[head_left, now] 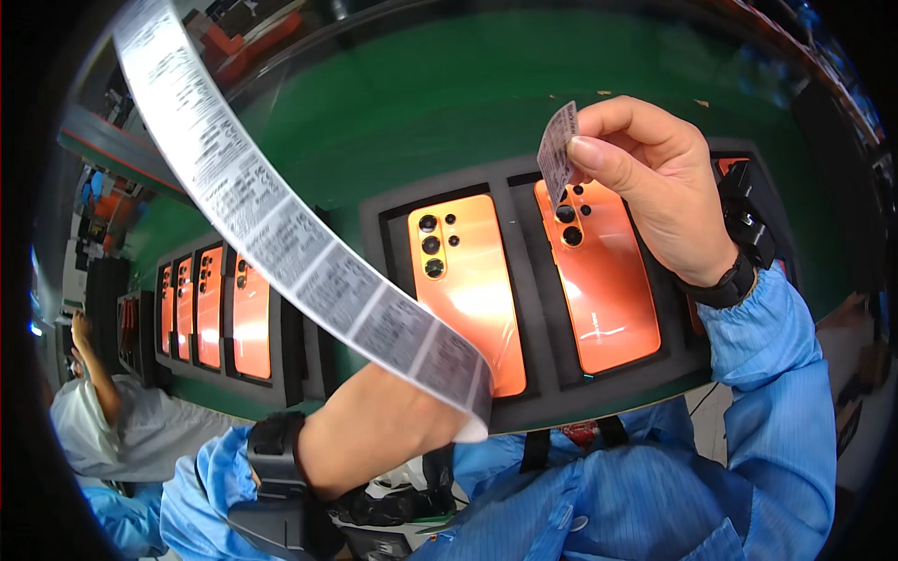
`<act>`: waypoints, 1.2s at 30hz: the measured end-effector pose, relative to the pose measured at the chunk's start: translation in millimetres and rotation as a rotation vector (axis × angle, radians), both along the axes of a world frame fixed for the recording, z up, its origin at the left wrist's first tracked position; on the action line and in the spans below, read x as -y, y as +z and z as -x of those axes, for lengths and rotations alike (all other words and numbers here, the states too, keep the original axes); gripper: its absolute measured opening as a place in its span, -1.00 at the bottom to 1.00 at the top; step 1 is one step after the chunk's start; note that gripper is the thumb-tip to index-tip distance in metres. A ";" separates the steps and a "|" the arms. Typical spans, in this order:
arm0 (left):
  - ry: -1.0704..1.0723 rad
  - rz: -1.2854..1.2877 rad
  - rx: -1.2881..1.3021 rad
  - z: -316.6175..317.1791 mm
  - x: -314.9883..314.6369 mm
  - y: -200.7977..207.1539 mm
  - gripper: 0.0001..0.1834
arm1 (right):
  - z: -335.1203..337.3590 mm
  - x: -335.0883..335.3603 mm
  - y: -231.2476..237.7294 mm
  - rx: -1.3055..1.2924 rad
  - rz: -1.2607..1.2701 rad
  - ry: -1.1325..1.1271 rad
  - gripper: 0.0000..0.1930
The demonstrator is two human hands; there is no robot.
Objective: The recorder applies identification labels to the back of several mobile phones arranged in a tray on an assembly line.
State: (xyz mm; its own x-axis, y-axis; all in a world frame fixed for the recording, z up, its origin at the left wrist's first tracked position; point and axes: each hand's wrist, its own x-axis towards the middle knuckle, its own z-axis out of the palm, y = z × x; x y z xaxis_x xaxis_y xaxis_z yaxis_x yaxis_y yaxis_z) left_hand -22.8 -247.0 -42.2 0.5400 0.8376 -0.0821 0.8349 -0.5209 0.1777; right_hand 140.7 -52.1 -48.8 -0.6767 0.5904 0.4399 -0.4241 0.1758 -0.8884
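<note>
The right hand (655, 187) is raised above the belt, thumb and forefinger pinching a single small printed label (557, 151) that stands on edge, just over the camera corner of an orange phone. The left hand (379, 425) sits low in the middle of the view with its back to the camera; it holds the near end of a long label strip (281, 224), which curls around its fingers and runs up and away to the upper left, though the fingers themselves are hidden behind the strip, so the exact grip cannot be told. Both wrists wear dark bands over blue sleeves. Under the hands lies a black tray (538, 280) on a green conveyor belt (449, 112), holding two orange phones (468, 285) face down side by side. Further left a second tray (290, 346) carries more orange phones, and another person (103, 411) in a pale coat sits at the far left edge
</note>
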 end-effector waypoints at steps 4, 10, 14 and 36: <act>-0.080 -0.047 -0.117 0.5 6.3 0.2 -0.72 | -5.7 -9.3 -1.3 0.059 -0.061 0.010 -0.88; -0.123 -0.051 -0.069 3.9 1.0 -2.5 -0.87 | -1.7 -1.0 1.8 0.042 0.058 0.010 -0.89; 0.026 -0.032 0.215 20.8 -33.1 -11.5 -0.78 | -9.5 -11.9 -2.7 -0.116 0.348 0.452 -0.86; 0.796 0.350 1.378 83.3 -108.3 -22.1 -0.83 | 30.4 45.3 -49.1 0.440 -0.809 -0.017 -0.89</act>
State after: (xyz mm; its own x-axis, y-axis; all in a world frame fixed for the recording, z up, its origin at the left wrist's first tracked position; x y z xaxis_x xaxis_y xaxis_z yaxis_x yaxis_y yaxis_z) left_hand -106.1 -138.7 -64.4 -0.1744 0.9706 -0.1659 -0.0245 0.1642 0.9861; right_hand 110.2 -97.4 -97.8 -0.8749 0.2266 0.4281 -0.0687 0.8168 -0.5729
